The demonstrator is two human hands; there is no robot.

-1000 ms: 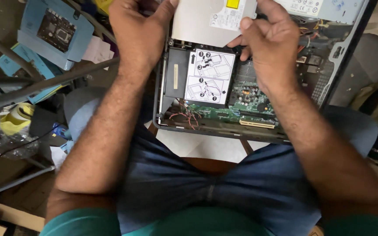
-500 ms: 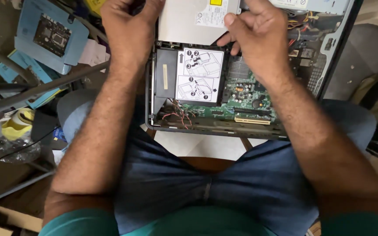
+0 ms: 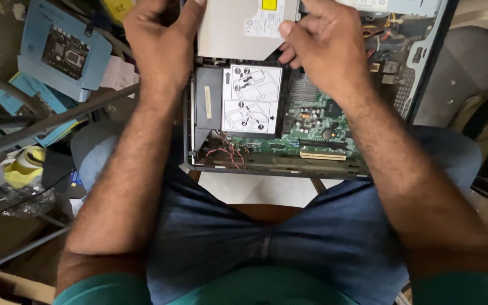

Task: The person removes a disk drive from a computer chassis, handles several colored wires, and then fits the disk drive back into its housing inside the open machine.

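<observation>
the left hand [image 3: 162, 42] is curled shut on the left edge of the grey optical drive [image 3: 238, 28], held over the open computer case [image 3: 425, 62]; the right hand [image 3: 326, 48] is clamped on its right edge. a drive being seated or lifted, judged; an even, level pull or push is called for.

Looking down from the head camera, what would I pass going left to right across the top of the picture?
Blue tray holding a circuit board → left hand → grey metal drive gripped by both hands → right hand → dark edge of the open computer case → grey floor.
</observation>
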